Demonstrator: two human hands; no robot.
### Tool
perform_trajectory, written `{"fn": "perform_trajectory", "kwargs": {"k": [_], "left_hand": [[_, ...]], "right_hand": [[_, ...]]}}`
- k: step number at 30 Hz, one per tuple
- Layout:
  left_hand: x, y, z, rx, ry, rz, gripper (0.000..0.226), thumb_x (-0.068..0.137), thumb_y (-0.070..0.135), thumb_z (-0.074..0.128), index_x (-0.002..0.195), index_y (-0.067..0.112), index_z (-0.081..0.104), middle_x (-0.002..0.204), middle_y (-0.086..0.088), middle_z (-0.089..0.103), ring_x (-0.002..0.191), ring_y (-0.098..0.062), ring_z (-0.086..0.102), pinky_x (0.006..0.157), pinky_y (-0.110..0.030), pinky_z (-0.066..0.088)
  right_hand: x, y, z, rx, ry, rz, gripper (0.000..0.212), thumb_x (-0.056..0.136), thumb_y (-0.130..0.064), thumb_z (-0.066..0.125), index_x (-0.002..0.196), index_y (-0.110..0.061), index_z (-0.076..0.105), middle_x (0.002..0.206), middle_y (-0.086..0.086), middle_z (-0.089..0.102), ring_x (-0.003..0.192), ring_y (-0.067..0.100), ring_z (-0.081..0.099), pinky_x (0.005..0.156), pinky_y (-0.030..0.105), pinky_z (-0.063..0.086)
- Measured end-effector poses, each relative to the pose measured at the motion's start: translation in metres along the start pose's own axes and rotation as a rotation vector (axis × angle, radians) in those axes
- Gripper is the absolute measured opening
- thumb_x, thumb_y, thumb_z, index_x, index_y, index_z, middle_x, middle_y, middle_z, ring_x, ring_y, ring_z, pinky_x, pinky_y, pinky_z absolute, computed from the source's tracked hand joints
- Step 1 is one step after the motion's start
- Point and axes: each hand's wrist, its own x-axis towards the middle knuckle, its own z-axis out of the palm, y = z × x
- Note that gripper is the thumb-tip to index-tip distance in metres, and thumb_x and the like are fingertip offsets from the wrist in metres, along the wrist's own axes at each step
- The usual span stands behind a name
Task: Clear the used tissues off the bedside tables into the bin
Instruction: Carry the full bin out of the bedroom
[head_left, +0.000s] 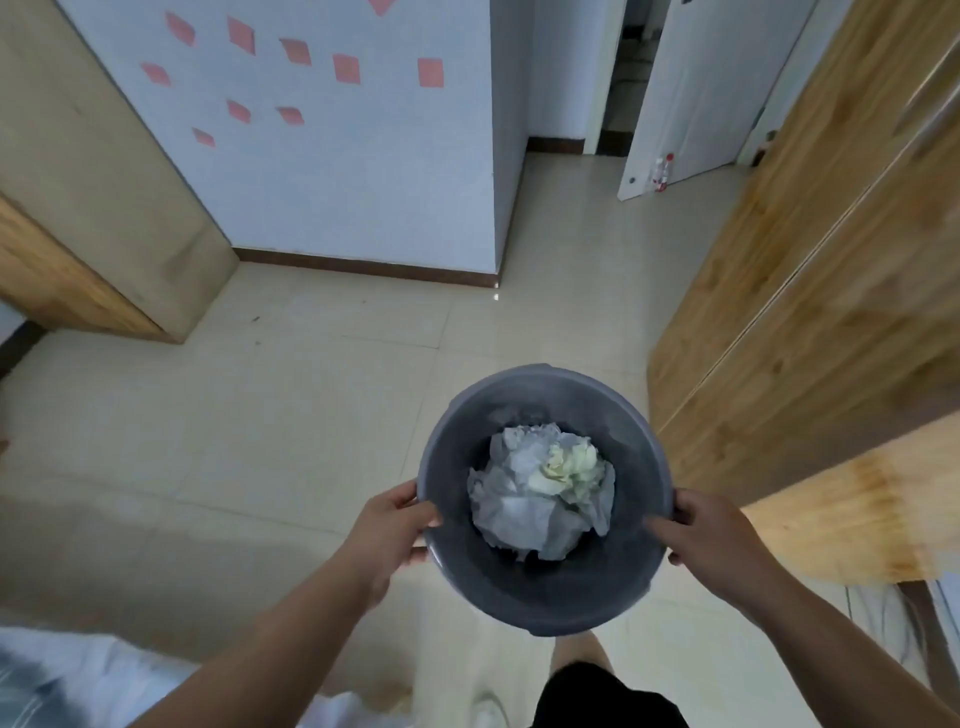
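Tissues (535, 499), crumpled white with one yellowish wad, lie at the bottom of the grey bin (540, 603) in the lower middle of the frame. The bin is held above the tiled floor (260, 441), with the left hand (392, 530) and right hand (711, 540) each curled over opposite sides of its rim. This looks like the carrying step, some tissues already binned; no loose tissue shows on the wooden surface (841, 525) at lower right, so the next move probably calls for keeping the bin level, setting it down, and freeing a hand.
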Motion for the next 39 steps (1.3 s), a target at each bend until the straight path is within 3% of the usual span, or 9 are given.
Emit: {"fn": "perform_trajectory", "kwargs": {"k": [6, 10, 16, 21, 26, 30, 33, 36, 39], "left_hand": [[0.098, 0.080, 0.012, 0.002, 0.068, -0.069, 0.043, 0.063, 0.013, 0.064, 0.098, 0.027, 0.084, 0.099, -0.003, 0.084, 0.088, -0.024, 0.079, 0.064, -0.030, 0.062], [0.145, 0.131, 0.011, -0.032, 0.103, -0.063, 0.036, 0.080, 0.007, 0.064, 0.107, 0.024, 0.081, 0.100, -0.002, 0.084, 0.081, -0.017, 0.080, 0.058, -0.023, 0.060], [0.217, 0.199, -0.017, -0.140, 0.180, -0.036, 0.039, 0.089, 0.001, 0.061, 0.113, 0.026, 0.079, 0.105, 0.000, 0.084, 0.086, -0.015, 0.080, 0.063, -0.024, 0.063], [0.293, 0.240, -0.052, -0.197, 0.199, -0.068, 0.042, 0.081, 0.006, 0.063, 0.099, 0.038, 0.084, 0.104, 0.002, 0.084, 0.088, -0.016, 0.080, 0.064, -0.025, 0.063], [0.375, 0.292, -0.102, -0.153, 0.150, -0.143, 0.043, 0.078, 0.009, 0.066, 0.114, 0.027, 0.080, 0.111, -0.003, 0.083, 0.098, -0.025, 0.078, 0.071, -0.031, 0.063], [0.431, 0.353, -0.134, -0.093, 0.125, -0.137, 0.040, 0.088, 0.004, 0.062, 0.117, 0.026, 0.078, 0.107, 0.003, 0.084, 0.097, -0.022, 0.079, 0.073, -0.032, 0.063], [0.473, 0.397, -0.149, -0.068, 0.135, -0.114, 0.038, 0.089, 0.005, 0.061, 0.117, 0.026, 0.078, 0.107, 0.004, 0.084, 0.097, -0.021, 0.079, 0.078, -0.034, 0.062], [0.513, 0.429, -0.157, -0.101, 0.138, -0.091, 0.038, 0.089, 0.006, 0.061, 0.115, 0.027, 0.077, 0.107, 0.005, 0.083, 0.091, -0.014, 0.080, 0.071, -0.028, 0.063], [0.551, 0.449, -0.158, -0.147, 0.168, -0.108, 0.039, 0.087, 0.006, 0.062, 0.113, 0.029, 0.078, 0.106, 0.005, 0.084, 0.092, -0.014, 0.080, 0.066, -0.024, 0.063]], "right_hand": [[0.150, -0.028, -0.026, 0.044, -0.114, -0.003, 0.006, 0.083, -0.019, 0.072, 0.079, -0.019, 0.076, 0.071, 0.001, 0.075, 0.057, 0.013, 0.066, 0.056, 0.035, 0.057], [0.244, -0.080, -0.056, 0.002, -0.153, -0.038, 0.007, 0.082, -0.016, 0.072, 0.076, -0.018, 0.076, 0.070, 0.005, 0.074, 0.059, 0.017, 0.066, 0.059, 0.042, 0.059], [0.364, -0.177, -0.077, -0.063, -0.203, -0.171, 0.012, 0.083, -0.018, 0.072, 0.074, -0.026, 0.076, 0.069, -0.001, 0.074, 0.058, 0.018, 0.067, 0.054, 0.029, 0.056], [0.448, -0.229, -0.052, -0.063, -0.249, -0.168, 0.016, 0.085, -0.010, 0.071, 0.080, -0.024, 0.077, 0.067, -0.010, 0.074, 0.052, 0.004, 0.062, 0.048, 0.019, 0.052], [0.526, -0.277, -0.036, -0.076, -0.280, -0.118, 0.018, 0.088, -0.015, 0.072, 0.076, -0.027, 0.077, 0.070, -0.009, 0.075, 0.056, 0.004, 0.065, 0.048, 0.016, 0.052], [0.578, -0.329, -0.039, -0.047, -0.267, -0.115, 0.024, 0.087, -0.019, 0.071, 0.075, -0.039, 0.076, 0.067, -0.009, 0.073, 0.054, 0.002, 0.062, 0.049, 0.016, 0.052], [0.621, -0.363, -0.045, -0.020, -0.228, -0.112, 0.022, 0.087, -0.019, 0.072, 0.073, -0.035, 0.077, 0.069, -0.010, 0.074, 0.055, 0.005, 0.064, 0.049, 0.016, 0.052], [0.672, -0.389, -0.048, -0.004, -0.214, -0.106, 0.017, 0.086, -0.016, 0.072, 0.076, -0.028, 0.078, 0.071, -0.008, 0.075, 0.064, 0.014, 0.068, 0.049, 0.016, 0.053], [0.725, -0.407, -0.045, -0.011, -0.258, -0.094, 0.015, 0.087, -0.015, 0.071, 0.082, -0.027, 0.078, 0.074, -0.011, 0.076, 0.066, 0.011, 0.069, 0.049, 0.015, 0.053]]}}
